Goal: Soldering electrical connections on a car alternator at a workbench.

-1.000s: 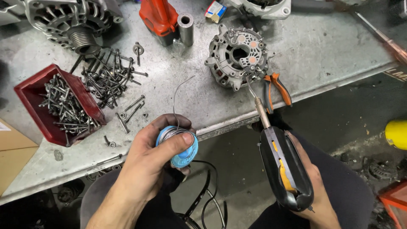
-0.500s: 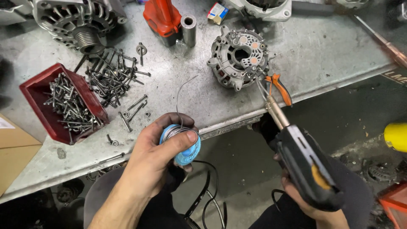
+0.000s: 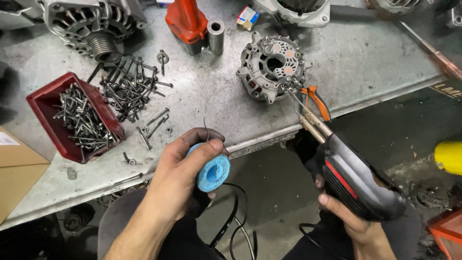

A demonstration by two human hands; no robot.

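My left hand [image 3: 185, 171] grips a blue spool of solder wire [image 3: 212, 172] at the bench's front edge; a thin wire [image 3: 207, 108] rises from it in a curve over the bench. My right hand [image 3: 349, 219] holds a black soldering gun [image 3: 358, 180] with a red stripe. Its metal tip [image 3: 296, 101] reaches up to the lower right rim of a round grey alternator part [image 3: 272, 67] lying on the bench. Orange-handled pliers [image 3: 317, 98] lie just beside that tip.
A red bin of long bolts [image 3: 72, 118] sits at the left, with loose bolts [image 3: 132, 86] beside it. An alternator [image 3: 94, 24], a red tool [image 3: 185, 21] and a metal sleeve [image 3: 216, 34] stand at the back. Cardboard [image 3: 17, 171] lies far left. Black cables [image 3: 236, 226] hang below.
The soldering gun has swung in my right hand, its body now turned side-on with the tip still at the alternator part. My left hand with the spool has stayed put.
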